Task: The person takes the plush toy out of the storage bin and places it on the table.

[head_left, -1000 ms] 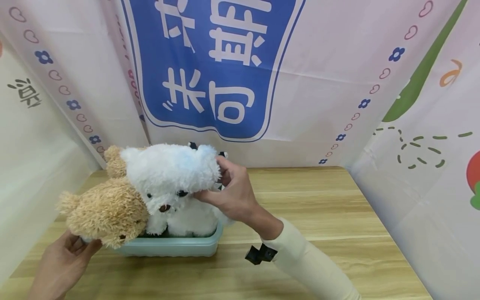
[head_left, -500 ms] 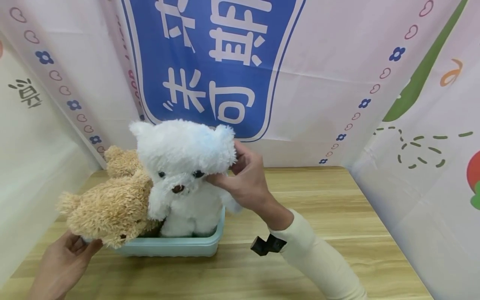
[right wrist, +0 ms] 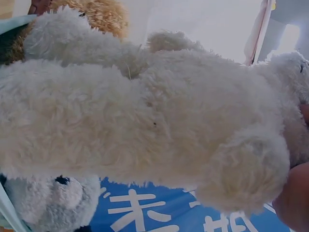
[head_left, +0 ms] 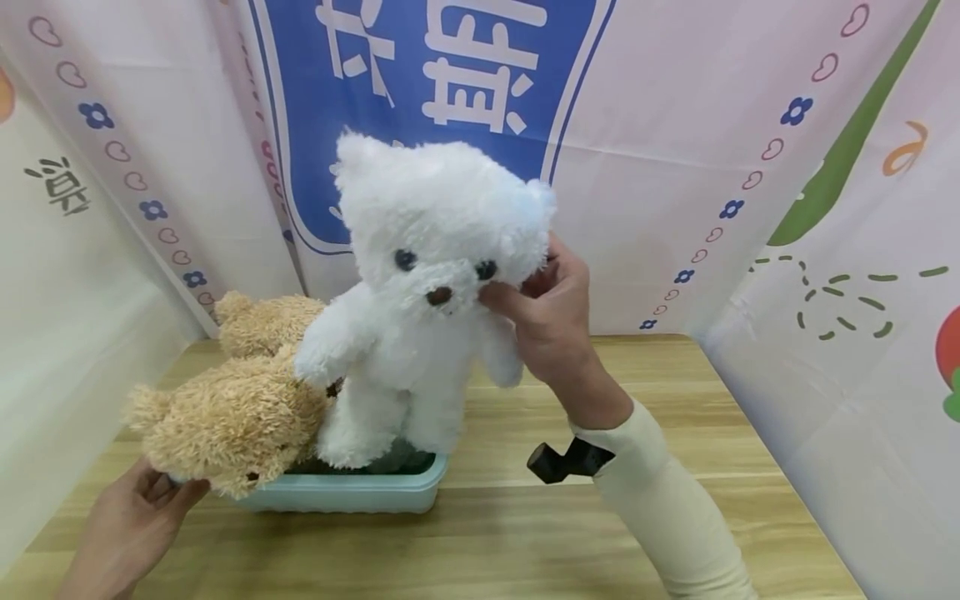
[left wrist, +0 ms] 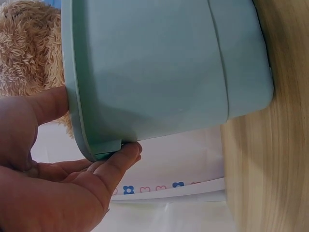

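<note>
My right hand grips a white teddy bear by the side of its head, thumb on the cheek beside the eye. The bear hangs upright, tilted slightly, its feet over the opening of a light blue-green plastic bin. In the right wrist view its furry body fills most of the picture. My left hand holds the bin's left end; the left wrist view shows the thumb on the rim and fingers curled under it. A tan shaggy plush toy leans out over that end.
Behind it in the bin sits another tan plush toy. A grey plush toy shows at the lower left of the right wrist view. The bin stands on a wood-grain table, with printed cloth hanging at the back and sides.
My right hand has lifted the white teddy bear up and to the right, from sitting deep in the bin to above its opening. My left hand stays on the bin's rim.
</note>
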